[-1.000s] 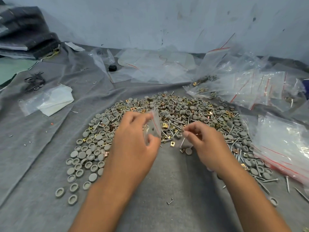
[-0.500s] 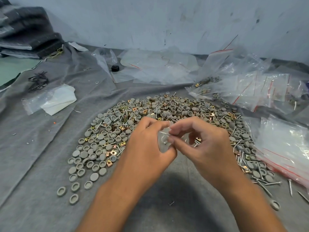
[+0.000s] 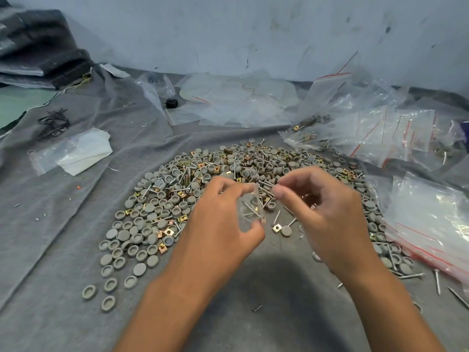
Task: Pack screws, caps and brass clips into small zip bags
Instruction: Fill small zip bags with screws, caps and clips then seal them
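A wide heap of grey caps, silver screws and brass clips (image 3: 228, 171) covers the grey cloth. My left hand (image 3: 220, 224) pinches a small clear zip bag (image 3: 250, 210) by its edges above the heap's near side; a screw and a brass clip show through it. My right hand (image 3: 324, 212) is just right of the bag's mouth, thumb and forefinger pinched together on what looks like a thin screw (image 3: 269, 185). Its other fingers are curled.
Piles of clear zip bags with red seals (image 3: 380, 133) lie at the right and back, one large bag (image 3: 431, 219) close to my right wrist. A bag of white sheets (image 3: 76, 153) and black clips (image 3: 53, 121) lie at the left. Loose caps (image 3: 109, 288) sit near the front left.
My right hand came from the heap to the bag's mouth, then drew back a little to the right. My left hand kept holding the bag, which now shows a screw inside.
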Action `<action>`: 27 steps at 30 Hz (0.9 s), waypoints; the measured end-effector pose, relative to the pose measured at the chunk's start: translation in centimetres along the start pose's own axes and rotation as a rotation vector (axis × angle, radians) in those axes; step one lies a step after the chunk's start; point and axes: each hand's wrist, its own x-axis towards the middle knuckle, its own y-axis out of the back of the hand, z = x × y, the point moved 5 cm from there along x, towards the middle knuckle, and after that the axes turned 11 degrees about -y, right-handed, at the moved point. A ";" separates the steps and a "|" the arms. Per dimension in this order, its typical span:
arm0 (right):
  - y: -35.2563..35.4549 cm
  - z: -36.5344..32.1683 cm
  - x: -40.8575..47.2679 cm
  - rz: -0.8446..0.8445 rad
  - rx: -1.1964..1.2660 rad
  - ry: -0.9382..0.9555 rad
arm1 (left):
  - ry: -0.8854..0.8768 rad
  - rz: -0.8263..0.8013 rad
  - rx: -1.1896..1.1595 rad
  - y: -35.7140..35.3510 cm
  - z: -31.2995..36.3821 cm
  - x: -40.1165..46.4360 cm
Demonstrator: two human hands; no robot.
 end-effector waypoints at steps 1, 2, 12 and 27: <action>0.5 0.8 0.4 0.034 -0.012 -0.050 | 0.010 0.006 -0.010 0.1 -0.1 0.0; 0.9 1.8 0.8 0.048 -0.067 -0.103 | 0.021 0.015 -0.021 0.1 -0.2 -0.1; -2.9 6.9 1.1 -0.225 -0.678 -0.384 | 0.076 0.081 -0.074 0.3 -0.8 -0.1; 0.7 7.6 2.1 -0.158 -0.629 -0.478 | 0.072 0.068 -0.035 0.6 -0.9 -0.3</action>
